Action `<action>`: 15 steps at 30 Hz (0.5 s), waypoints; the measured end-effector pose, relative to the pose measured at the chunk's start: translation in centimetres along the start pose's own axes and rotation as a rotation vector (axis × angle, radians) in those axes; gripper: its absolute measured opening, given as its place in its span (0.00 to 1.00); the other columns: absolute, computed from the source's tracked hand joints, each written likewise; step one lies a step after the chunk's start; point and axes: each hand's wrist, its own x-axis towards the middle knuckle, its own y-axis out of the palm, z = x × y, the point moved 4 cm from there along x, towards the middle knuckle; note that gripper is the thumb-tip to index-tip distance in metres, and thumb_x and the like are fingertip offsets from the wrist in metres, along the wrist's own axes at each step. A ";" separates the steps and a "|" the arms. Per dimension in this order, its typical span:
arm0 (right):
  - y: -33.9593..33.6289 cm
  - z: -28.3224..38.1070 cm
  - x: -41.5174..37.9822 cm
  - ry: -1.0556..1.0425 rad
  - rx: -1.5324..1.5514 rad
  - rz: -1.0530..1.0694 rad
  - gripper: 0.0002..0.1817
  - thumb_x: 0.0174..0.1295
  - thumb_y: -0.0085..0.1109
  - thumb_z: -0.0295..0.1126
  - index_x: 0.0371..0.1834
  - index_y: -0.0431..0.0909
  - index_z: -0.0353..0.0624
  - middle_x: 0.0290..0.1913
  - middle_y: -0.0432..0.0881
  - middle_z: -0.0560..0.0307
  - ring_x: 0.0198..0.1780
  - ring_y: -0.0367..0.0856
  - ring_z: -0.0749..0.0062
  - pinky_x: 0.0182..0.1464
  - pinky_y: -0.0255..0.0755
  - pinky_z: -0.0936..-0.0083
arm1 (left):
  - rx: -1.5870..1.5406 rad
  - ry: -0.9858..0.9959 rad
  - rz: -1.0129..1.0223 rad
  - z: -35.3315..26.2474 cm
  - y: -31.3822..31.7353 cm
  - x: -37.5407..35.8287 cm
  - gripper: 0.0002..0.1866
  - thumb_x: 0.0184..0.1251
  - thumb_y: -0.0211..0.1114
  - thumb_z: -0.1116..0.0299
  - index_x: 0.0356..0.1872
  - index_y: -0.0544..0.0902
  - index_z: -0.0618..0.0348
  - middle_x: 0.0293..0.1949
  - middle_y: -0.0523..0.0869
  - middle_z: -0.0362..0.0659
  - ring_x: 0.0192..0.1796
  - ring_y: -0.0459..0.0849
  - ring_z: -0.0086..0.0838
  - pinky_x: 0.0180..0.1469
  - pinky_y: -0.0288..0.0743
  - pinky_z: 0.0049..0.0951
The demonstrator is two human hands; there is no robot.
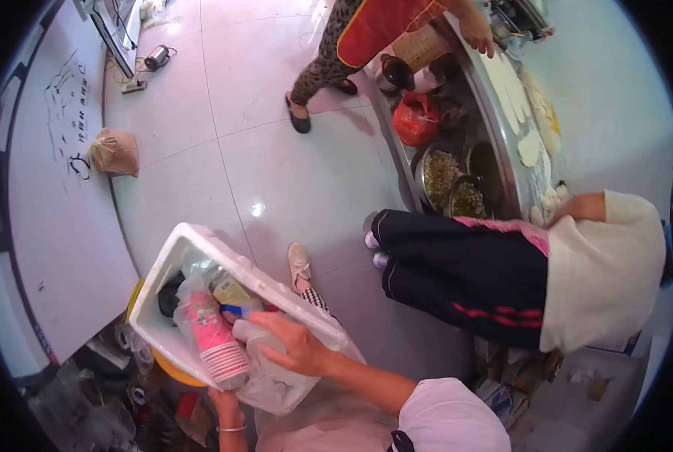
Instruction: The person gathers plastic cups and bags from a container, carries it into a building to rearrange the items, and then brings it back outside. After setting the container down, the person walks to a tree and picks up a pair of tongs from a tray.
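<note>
A white foam box (pixel 189 252) is tilted toward me at lower left. Inside it lie a sleeve of pink paper cups (pixel 216 343) in clear plastic, a clear plastic bottle (pixel 255 337) with a blue cap, a yellow-labelled packet (pixel 231 290) and something black (pixel 171 295). My right hand (pixel 295 345) reaches into the box and closes over the bottle. My left hand (pixel 227 407), with a thin bracelet on the wrist, holds the box's lower edge from beneath. A crumpled clear plastic bag (pixel 280 388) hangs below the box.
A white table (pixel 58 248) at left carries a brown bag (pixel 114 152). At right a person in dark trousers (pixel 464 271) bends at a metal counter (pixel 502 143) with dough rounds. Pots (pixel 440 175) and a red bag (pixel 416 119) sit under it. Another person (pixel 336 53) stands farther back.
</note>
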 end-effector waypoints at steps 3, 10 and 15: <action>-3.6 -0.4 4.8 -0.093 -0.046 -0.043 0.23 0.59 0.62 0.26 0.59 0.73 0.38 0.61 0.75 0.45 0.62 0.75 0.50 0.64 0.69 0.62 | -0.110 0.032 -0.075 -0.6 2.6 3.4 0.27 0.55 0.62 0.78 0.60 0.74 0.62 0.52 0.81 0.43 0.52 0.81 0.32 0.53 0.76 0.33; -11.2 -7.7 10.4 -0.008 -0.265 -0.035 0.23 0.57 0.63 0.28 0.58 0.75 0.41 0.60 0.75 0.48 0.61 0.74 0.51 0.63 0.67 0.59 | -0.272 -0.121 -0.136 -1.2 7.7 9.4 0.30 0.57 0.61 0.81 0.65 0.69 0.62 0.58 0.78 0.46 0.56 0.81 0.36 0.56 0.77 0.36; -15.4 -10.7 10.4 0.214 -0.361 -0.088 0.30 0.57 0.65 0.32 0.65 0.68 0.41 0.65 0.69 0.45 0.66 0.68 0.48 0.66 0.63 0.58 | -0.368 -0.078 -0.122 -3.1 11.7 10.0 0.30 0.56 0.63 0.79 0.64 0.70 0.61 0.56 0.79 0.46 0.56 0.81 0.37 0.55 0.78 0.37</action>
